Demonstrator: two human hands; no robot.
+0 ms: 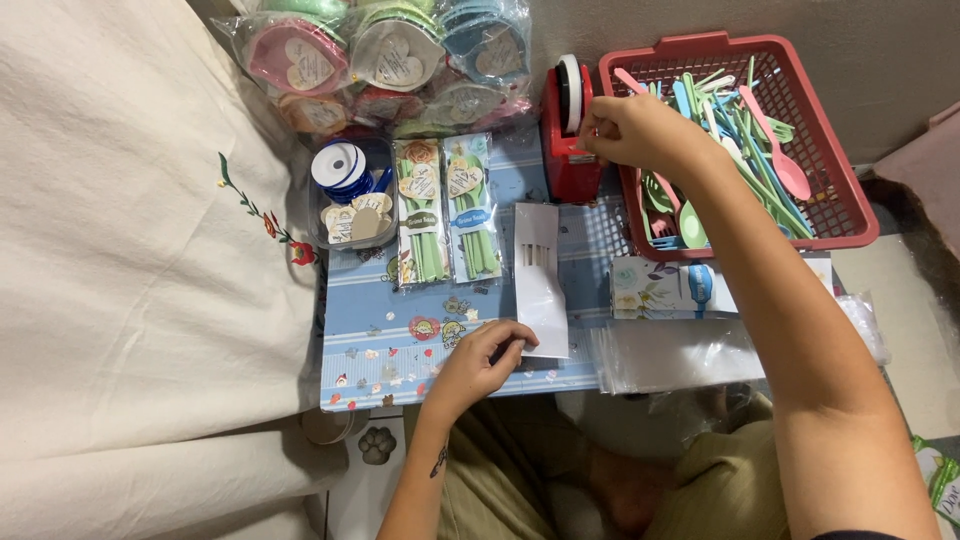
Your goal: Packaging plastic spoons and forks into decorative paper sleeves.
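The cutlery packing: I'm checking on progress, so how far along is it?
Done: two sealed cutlery packs lie on the blue board. In hand: the left hand pins a white sleeve while the right hand reaches at the red tape dispenser. Left: many loose plastic utensils remain in the red basket, with clear bags stacked nearby.

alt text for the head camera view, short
A person's left hand pins a clear packet on a small blue table while the right hand reaches to a red tape dispenser, beside a red basket of pastel plastic cutlery.
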